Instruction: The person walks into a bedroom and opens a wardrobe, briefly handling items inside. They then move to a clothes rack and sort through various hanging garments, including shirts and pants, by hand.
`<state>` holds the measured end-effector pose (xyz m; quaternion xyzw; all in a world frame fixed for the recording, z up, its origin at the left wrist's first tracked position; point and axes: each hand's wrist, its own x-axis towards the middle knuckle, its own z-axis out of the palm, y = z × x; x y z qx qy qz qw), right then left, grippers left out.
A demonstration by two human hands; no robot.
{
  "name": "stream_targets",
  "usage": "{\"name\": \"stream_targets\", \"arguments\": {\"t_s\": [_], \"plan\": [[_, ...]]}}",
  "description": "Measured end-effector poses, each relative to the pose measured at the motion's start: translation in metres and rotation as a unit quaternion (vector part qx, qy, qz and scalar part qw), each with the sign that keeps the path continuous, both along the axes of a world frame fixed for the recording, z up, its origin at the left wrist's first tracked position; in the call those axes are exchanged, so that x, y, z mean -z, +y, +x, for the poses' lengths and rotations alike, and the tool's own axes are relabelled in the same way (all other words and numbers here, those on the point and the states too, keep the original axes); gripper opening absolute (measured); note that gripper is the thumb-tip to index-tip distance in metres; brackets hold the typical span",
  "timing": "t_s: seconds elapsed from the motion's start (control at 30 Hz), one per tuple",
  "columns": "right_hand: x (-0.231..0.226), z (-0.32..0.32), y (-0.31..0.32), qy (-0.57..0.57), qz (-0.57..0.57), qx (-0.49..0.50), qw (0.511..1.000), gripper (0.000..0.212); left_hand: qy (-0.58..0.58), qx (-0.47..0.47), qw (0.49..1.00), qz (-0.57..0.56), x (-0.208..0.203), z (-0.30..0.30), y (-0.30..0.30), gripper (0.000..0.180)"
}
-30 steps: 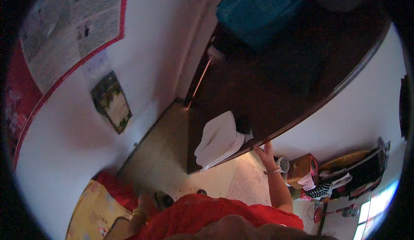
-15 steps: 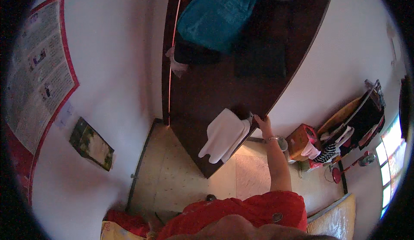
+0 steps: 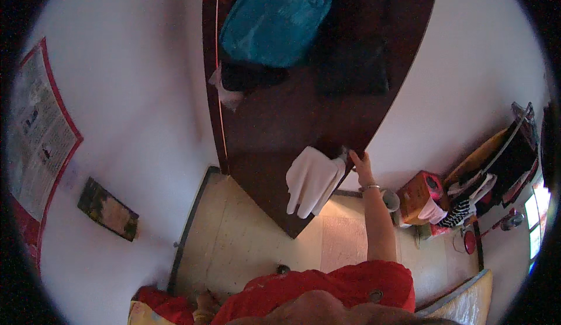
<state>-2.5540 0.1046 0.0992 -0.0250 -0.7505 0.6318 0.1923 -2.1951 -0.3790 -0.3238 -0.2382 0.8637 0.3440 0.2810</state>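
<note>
The right hand (image 3: 361, 164), wearing a thin bracelet (image 3: 370, 187) at the wrist, is clamping on the right edge of a tall dark brown panel (image 3: 292, 126) that is looking like a door, slightly right of the centre of the frame. Its fingers are resting on the near face, just beside a small silvery fitting (image 3: 345, 151). The left hand (image 3: 205, 303) seems to be showing only as a dim patch at the lower left, so whether it is holding anything cannot be told. A folded off-white cloth (image 3: 312, 179) is draping on the panel near the middle of the frame, just left of the right hand. Higher up, a large teal fabric bag (image 3: 277, 21) is hanging at the top centre, with a soft black item (image 3: 254, 77) and a crumpled whitish cloth (image 3: 229, 96) sitting below it. Pale tan floor tiles (image 3: 251, 231) are showing under the panel. On the left wall, a printed poster with a red border (image 3: 55, 126) is hanging above a green and brown rectangular picture (image 3: 109, 208). A brown and red cardboard box (image 3: 418, 202) is standing at the right, beside a grey round container (image 3: 390, 200).
</note>
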Motion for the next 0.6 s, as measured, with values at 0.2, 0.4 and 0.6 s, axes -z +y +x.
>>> {"name": "stream_targets", "arguments": {"t_s": [0.2,0.4,0.6], "plan": [[0.037,-0.022,0.007,0.102,0.022,-0.046,0.993,0.031,0.085,-0.365,0.750,0.544,0.011,-0.065,0.060,0.023],[0.022,-0.011,0.004,0.054,0.025,-0.027,0.998,0.025,0.197,-0.332,0.679,0.624,-0.041,-0.082,0.091,0.027],[-0.001,-0.002,-0.009,-0.012,0.001,-0.009,1.000,0.034,0.160,-0.317,0.746,0.564,-0.077,-0.116,0.057,0.021]]}}
